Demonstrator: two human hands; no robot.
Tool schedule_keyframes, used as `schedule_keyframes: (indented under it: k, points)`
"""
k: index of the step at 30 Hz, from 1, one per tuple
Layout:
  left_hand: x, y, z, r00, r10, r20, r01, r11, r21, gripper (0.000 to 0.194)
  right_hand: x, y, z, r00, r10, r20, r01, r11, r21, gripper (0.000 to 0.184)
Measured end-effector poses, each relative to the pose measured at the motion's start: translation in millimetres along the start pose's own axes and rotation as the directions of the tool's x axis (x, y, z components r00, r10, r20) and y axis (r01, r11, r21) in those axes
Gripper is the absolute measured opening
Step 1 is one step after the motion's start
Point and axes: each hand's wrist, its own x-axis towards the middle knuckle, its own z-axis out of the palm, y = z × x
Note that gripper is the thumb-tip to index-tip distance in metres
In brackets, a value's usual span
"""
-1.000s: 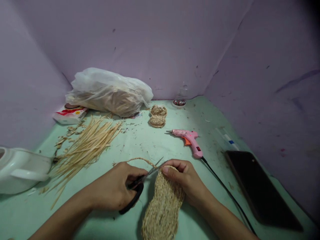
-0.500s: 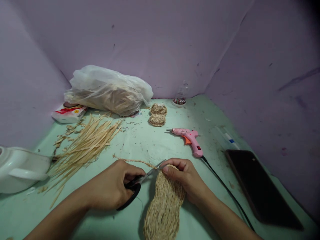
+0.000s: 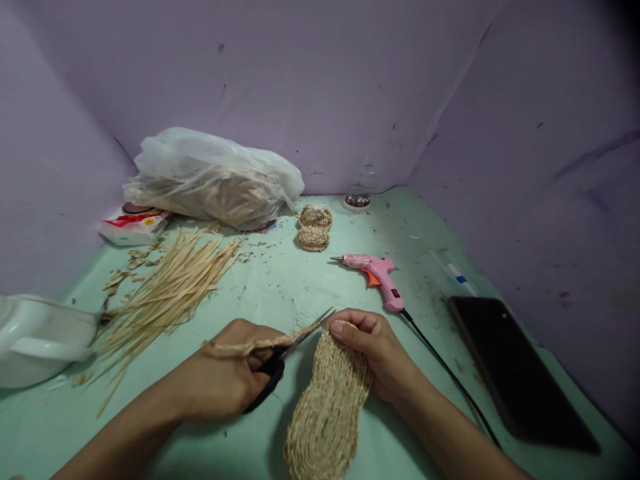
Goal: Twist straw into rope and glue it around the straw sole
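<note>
In my left hand (image 3: 233, 370) is a pair of black-handled scissors (image 3: 273, 373), fingers wrapped round its handles. The blades point up and right, their tips at the upper edge of a woven straw sole (image 3: 330, 407). My right hand (image 3: 367, 347) pinches that upper end between thumb and fingers; the sole hangs down toward me. A braided straw cord (image 3: 240, 348) runs left from beside the blade tips and lies across the back of my left hand. Whether the cord is cut through, I cannot tell.
A pink glue gun (image 3: 373, 270) lies beyond my right hand, its black cord running toward me. The dark phone (image 3: 520, 373) is at right. Straw strips (image 3: 170, 293), a white jug (image 3: 45, 340) and a plastic bag (image 3: 215, 180) stand left. A small slipper (image 3: 314, 228) lies behind.
The braided cord has shifted from beyond my left hand to over its back. The scissor tips have moved slightly up and right. My right hand keeps its pinch on the sole.
</note>
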Motion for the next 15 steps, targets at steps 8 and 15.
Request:
schedule_keyframes:
  k: [8, 15]
  points:
    - [0.3, 6.2, 5.4, 0.990, 0.127, -0.067, -0.118, 0.984, 0.136, 0.041, -4.1, 2.3, 3.1, 0.991, -0.064, 0.116, 0.079, 0.989, -0.127, 0.015]
    - [-1.0, 4.0, 2.2, 0.995, 0.080, -0.060, -0.071, 0.987, 0.141, 0.028, -3.9, 2.2, 1.1, 0.997, -0.038, 0.069, 0.046, 0.991, -0.126, 0.021]
